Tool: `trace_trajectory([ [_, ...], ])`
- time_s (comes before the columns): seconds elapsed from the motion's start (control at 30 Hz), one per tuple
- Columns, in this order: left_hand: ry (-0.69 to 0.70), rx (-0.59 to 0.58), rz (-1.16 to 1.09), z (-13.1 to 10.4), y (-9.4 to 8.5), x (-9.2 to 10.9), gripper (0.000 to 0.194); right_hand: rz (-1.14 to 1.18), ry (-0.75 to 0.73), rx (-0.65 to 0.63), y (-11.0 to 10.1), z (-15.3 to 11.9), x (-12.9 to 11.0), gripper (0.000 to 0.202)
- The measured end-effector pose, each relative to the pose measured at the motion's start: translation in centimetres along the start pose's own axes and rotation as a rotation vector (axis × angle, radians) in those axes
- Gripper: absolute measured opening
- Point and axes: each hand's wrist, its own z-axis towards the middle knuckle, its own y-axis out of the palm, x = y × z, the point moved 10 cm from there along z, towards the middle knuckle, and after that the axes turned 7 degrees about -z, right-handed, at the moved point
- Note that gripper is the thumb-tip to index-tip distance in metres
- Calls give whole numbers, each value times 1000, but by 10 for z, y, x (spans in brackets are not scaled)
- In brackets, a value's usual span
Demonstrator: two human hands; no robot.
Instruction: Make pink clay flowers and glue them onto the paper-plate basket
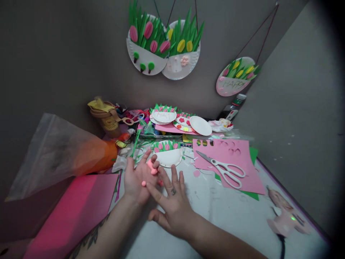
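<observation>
My left hand (pixel 137 181) is turned palm up, with its ring and little fingers curled round a lump of pink modelling clay (pixel 152 168). On its palm sits a small pink clay ball (pixel 143 183), and the index fingertip of my right hand (pixel 174 203) is at it. The right hand's fingers are spread, palm down, gripping nothing. Another bit of pink clay (pixel 160 183) shows partly behind the right fingers. Just beyond both hands lies a paper-plate basket (pixel 168 158) with green paper grass and pink paper tulips.
White-handled scissors (pixel 225 169) rest on pink paper (pixel 242 151) at the right. A glue gun (pixel 285 219) lies near the right edge. At the left are a clear plastic bag (pixel 59 151) and a cup (pixel 105 117). Finished plates (pixel 164 115) are stacked behind; others (pixel 148 59) hang on the wall.
</observation>
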Motion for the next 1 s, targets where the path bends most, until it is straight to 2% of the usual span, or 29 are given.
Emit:
trace_trajectory([
  [0.1, -13, -4, -23, -1, 1, 0, 59, 28, 4, 34, -7, 1, 0, 60],
  [0.2, -48, -17, -30, -3, 4, -7, 61, 79, 61, 165, -22, 1, 6, 39],
  [0.27, -50, -35, -31, -5, 7, -10, 60, 116, 89, 275, -33, -1, 9, 35],
  [0.33, -57, -42, -18, -7, 9, -13, 60, 161, 111, 331, -38, -2, 12, 33],
  [0.47, -15, -49, 38, -9, 13, -11, 58, 284, 154, 288, -31, 0, 18, 30],
  [0.7, 89, -70, 156, -15, 20, -5, 59, 655, 250, 268, -14, 0, 32, 19],
  [1.0, 120, -42, 190, -12, 16, -4, 57, 737, 329, 250, -7, 1, 39, 13],
])
